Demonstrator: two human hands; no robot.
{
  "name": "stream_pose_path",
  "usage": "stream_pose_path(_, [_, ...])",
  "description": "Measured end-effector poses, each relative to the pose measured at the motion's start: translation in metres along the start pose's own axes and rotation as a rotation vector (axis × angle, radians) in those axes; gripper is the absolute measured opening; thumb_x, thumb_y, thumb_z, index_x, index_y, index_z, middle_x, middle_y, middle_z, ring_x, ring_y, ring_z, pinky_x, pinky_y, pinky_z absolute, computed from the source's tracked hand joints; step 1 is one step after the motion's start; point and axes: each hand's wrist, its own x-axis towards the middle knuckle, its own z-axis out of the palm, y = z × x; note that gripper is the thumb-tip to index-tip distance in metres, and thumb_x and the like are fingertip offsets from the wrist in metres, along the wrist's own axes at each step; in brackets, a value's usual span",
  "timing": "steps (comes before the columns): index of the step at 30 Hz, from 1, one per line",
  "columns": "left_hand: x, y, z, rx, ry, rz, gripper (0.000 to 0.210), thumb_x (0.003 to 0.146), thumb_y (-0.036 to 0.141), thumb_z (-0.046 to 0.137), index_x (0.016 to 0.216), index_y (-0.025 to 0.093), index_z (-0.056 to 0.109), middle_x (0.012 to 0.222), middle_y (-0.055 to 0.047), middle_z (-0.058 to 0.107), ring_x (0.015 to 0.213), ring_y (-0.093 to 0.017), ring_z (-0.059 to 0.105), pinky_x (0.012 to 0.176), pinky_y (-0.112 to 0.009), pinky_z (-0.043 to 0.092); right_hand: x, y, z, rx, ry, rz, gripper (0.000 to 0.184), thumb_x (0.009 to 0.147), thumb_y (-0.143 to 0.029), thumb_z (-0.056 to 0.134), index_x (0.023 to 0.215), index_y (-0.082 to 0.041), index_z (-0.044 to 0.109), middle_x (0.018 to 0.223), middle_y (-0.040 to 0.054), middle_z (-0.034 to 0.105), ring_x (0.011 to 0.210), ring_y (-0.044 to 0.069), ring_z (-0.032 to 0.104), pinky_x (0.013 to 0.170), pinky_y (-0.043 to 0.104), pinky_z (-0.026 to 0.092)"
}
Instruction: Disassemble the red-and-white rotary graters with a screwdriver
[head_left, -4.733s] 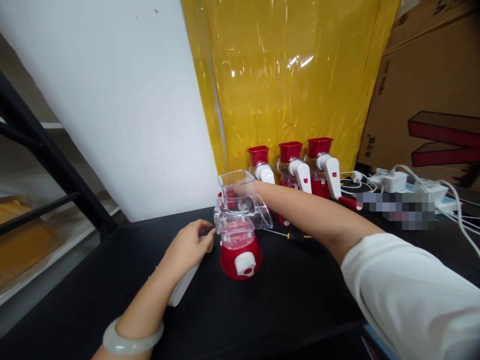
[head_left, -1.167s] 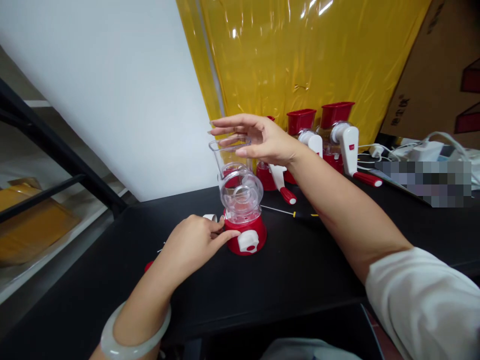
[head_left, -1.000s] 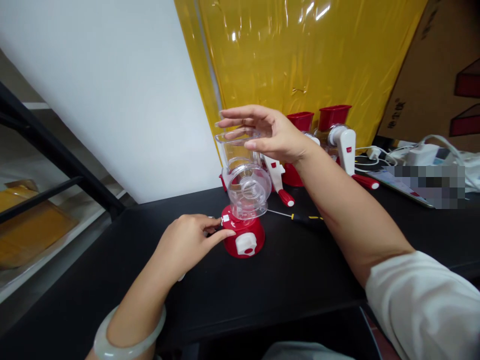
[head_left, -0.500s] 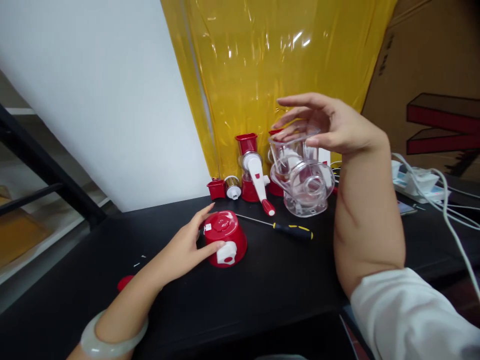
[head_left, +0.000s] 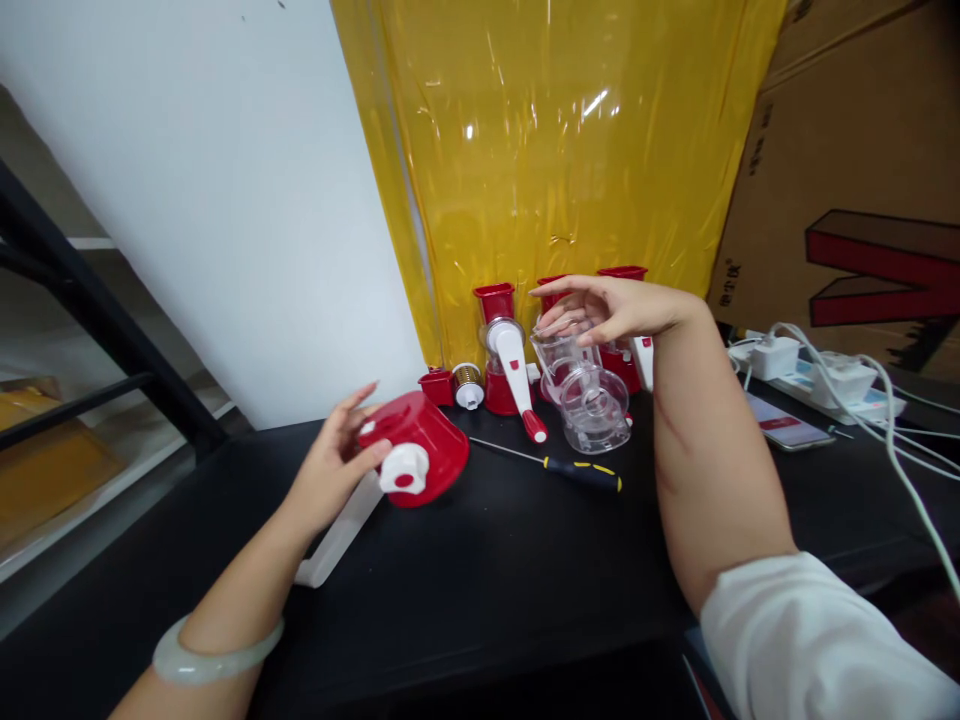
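My left hand [head_left: 341, 460] grips a red grater base [head_left: 431, 445], tilted and raised off the black table, with the thumb near its white knob [head_left: 405, 475]. Below that hand lies a white crank handle [head_left: 341, 540], partly covered by my wrist. My right hand [head_left: 611, 310] has thumb and fingers round the top rim of a clear plastic grater housing [head_left: 592, 405] toward the back of the table. Its fingertips partly hide the rim. A screwdriver [head_left: 581, 472] with a black and yellow handle lies in front of the housing.
A red and white rotary grater [head_left: 510, 360] stands at the back, with more behind my right hand. Beside it are a drum blade [head_left: 469, 385] and a small red part [head_left: 436, 387]. A phone [head_left: 787, 422] and a power strip [head_left: 862, 395] with white cables lie right.
My left hand has lifted and tilted the red base, shifting it left and uncovering the white handle. My right hand has moved the clear housing farther back and slightly left.
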Motion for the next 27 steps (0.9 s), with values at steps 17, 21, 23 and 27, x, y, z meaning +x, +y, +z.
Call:
stream_pose_path(17, [0.027,-0.077,-0.109,0.704,0.711,-0.203,0.088,0.060,0.058,0.080,0.134,0.021,0.052,0.128,-0.013,0.061,0.111,-0.032,0.063,0.098,-0.045,0.049,0.020,0.043,-0.004,-0.016,-0.081,0.096,0.084,0.070,-0.032,0.079,0.145,-0.029,0.042,0.139,0.0097,0.057,0.130,0.029,0.053,0.110,0.047,0.044])
stream_pose_path(21, [0.028,-0.080,-0.111,0.756,0.734,-0.228,0.084,0.062,0.057,0.079,0.132,0.017,0.053,0.129,-0.015,0.060,0.116,-0.033,0.060,0.103,-0.045,0.045,0.021,0.045,-0.003,-0.070,-0.080,0.114,0.080,0.069,-0.035,0.079,0.142,-0.031,0.046,0.139,0.0078,0.058,0.131,0.028,0.052,0.109,0.045,0.045])
stream_pose_path(23, [0.029,-0.081,-0.111,0.770,0.733,-0.225,0.082,0.063,0.056,0.078,0.131,0.016,0.053,0.130,-0.015,0.060,0.118,-0.032,0.059,0.104,-0.043,0.044,0.022,0.045,-0.002,-0.102,-0.083,0.126,0.079,0.068,-0.036,0.079,0.141,-0.032,0.047,0.139,0.0064,0.058,0.130,0.027,0.054,0.107,0.044,0.047])
stream_pose_path(27, [0.031,-0.083,-0.109,0.801,0.708,-0.238,0.078,0.066,0.055,0.077,0.129,0.015,0.054,0.131,-0.016,0.059,0.120,-0.032,0.057,0.105,-0.043,0.043,0.023,0.044,0.000,-0.169,-0.073,0.151,0.076,0.068,-0.037,0.077,0.139,-0.033,0.048,0.136,0.0053,0.060,0.126,0.025,0.057,0.102,0.042,0.052])
